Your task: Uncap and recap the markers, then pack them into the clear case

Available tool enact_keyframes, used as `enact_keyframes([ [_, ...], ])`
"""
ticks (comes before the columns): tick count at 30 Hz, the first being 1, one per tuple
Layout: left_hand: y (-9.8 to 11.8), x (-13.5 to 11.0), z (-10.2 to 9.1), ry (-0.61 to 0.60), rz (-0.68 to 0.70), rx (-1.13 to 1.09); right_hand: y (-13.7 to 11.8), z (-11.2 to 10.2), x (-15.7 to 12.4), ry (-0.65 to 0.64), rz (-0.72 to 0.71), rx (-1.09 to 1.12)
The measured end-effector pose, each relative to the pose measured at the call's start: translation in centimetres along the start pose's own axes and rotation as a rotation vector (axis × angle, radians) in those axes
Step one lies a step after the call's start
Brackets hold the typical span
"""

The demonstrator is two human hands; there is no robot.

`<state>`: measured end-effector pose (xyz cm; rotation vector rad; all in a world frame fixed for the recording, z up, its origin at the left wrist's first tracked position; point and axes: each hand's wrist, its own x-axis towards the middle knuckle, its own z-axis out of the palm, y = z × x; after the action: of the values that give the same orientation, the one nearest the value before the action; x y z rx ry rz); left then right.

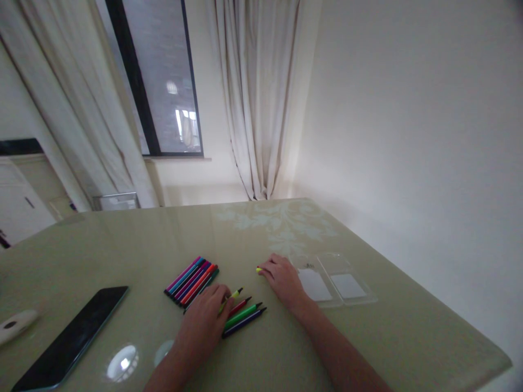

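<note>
My left hand [208, 310] is closed around a yellow felt-tip pen [235, 294], whose dark tip points up and to the right without a cap. Pinched in the fingers of my right hand [281, 279] is a small yellow pen cap [259, 269], apart from the pen. Beside my left hand lie a red pen [240, 306], a green pen [244, 314] and a dark blue pen [245, 322], their dark tips bare. Just left of that hand, several colored felt-tip pens [192, 280] rest side by side in a slanted row.
An opened clear plastic case [370, 296] with white card inside lies right of my right hand. At left are a black tablet or phone [73, 337] and a white rounded object [18, 325]. The glossy table [143, 239] meets a white wall at right.
</note>
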<state>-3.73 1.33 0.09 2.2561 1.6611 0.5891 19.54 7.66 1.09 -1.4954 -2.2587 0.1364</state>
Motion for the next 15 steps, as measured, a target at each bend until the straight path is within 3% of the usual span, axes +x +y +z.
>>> enact_keyframes([
  [3, -0.6, 0.2, -0.4, -0.024, -0.028, -0.067, -0.6, 0.4, 0.1, -0.073, -0.013, -0.09],
  [10, -3.6, 0.1, -1.0, 0.28, -0.21, 0.324, 0.1, 0.5, 0.0, -0.008, 0.068, -0.079],
  [15, -4.2, 0.1, -0.6, 0.215, -0.218, 0.373, -0.4, 0.5, -0.2, 0.046, 0.032, 0.031],
])
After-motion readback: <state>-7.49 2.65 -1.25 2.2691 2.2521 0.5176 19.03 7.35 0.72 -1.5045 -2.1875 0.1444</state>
